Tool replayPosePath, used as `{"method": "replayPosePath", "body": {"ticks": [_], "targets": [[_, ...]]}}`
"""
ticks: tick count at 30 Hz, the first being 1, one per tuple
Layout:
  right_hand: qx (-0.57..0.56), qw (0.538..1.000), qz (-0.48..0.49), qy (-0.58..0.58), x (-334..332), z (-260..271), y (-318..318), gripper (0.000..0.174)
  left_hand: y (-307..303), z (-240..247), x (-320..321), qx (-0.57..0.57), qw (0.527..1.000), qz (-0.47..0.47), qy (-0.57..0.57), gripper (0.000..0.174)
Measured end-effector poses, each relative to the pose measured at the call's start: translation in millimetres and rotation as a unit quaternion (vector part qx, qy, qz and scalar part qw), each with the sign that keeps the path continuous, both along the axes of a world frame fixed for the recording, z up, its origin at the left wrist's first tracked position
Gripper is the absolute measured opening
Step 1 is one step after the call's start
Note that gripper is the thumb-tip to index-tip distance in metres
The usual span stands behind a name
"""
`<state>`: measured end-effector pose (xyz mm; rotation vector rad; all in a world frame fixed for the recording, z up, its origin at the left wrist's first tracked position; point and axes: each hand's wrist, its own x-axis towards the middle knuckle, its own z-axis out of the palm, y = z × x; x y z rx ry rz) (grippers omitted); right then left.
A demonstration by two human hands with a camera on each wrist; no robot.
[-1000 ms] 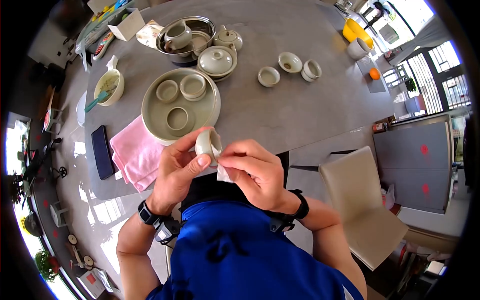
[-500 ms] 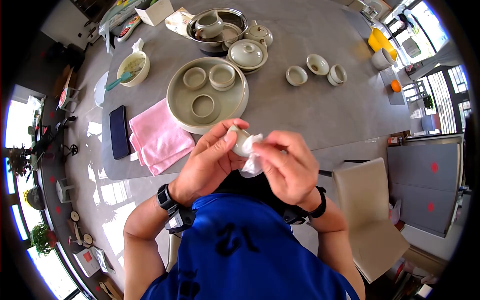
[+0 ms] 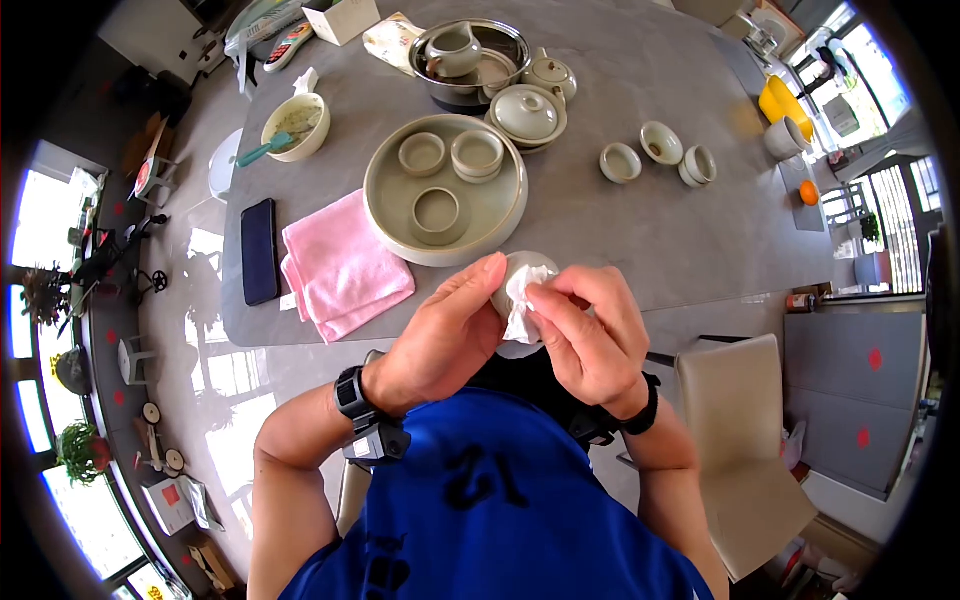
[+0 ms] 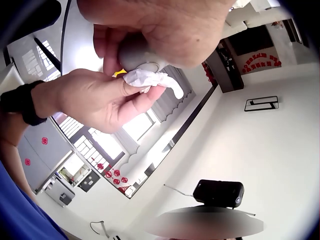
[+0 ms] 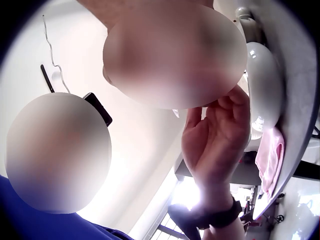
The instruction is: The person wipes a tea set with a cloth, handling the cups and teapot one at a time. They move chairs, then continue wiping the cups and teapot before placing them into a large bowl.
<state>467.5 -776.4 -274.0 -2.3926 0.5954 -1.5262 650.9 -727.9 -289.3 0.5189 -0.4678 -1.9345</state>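
Note:
My left hand (image 3: 445, 330) grips a small pale grey-green teacup (image 3: 515, 264) at the near edge of the table; its fingers curl behind the cup, as the left wrist view shows at the cup's wall (image 4: 134, 50). A crumpled white tissue (image 3: 524, 308) is pinched by my right hand (image 3: 592, 335) and lies against the cup, covering much of it. Just beyond the hands stands a wide ceramic tray (image 3: 390, 225) holding several matching cups, one of them a cup (image 3: 436, 213) near its front. In the right wrist view a blur hides the right hand's work.
A folded pink towel (image 3: 345, 265) and a phone (image 3: 260, 252) lie left of the tray. Behind it are a lidded bowl (image 3: 525, 115), a teapot (image 3: 550, 75) and a metal pot (image 3: 455, 98). Three cups, including one cup (image 3: 620, 163), stand to the right. A chair (image 3: 735, 400) is at right.
The head view has shifted, so the table things sit farther right. The cup has been turned in my left hand, and the tissue, lower by the rim before, now covers the cup.

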Motion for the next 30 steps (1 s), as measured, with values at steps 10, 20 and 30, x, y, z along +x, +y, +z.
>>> {"method": "replayPosePath", "body": {"ticks": [10,20,30], "targets": [[0.083,0.996,-0.019,-0.017,-12,-7,2,0.022,-21,35,69,-0.071,0.983,0.034,-0.168,0.021],[0.103,0.994,-0.014,-0.019,-14,-24,5,0.019,-98,43,135,-0.352,0.605,0.099,-0.707,0.016],[0.121,0.992,-0.018,-0.005,-21,-27,6,0.018,-124,13,142,-0.385,0.447,0.071,-0.804,0.014]]}}
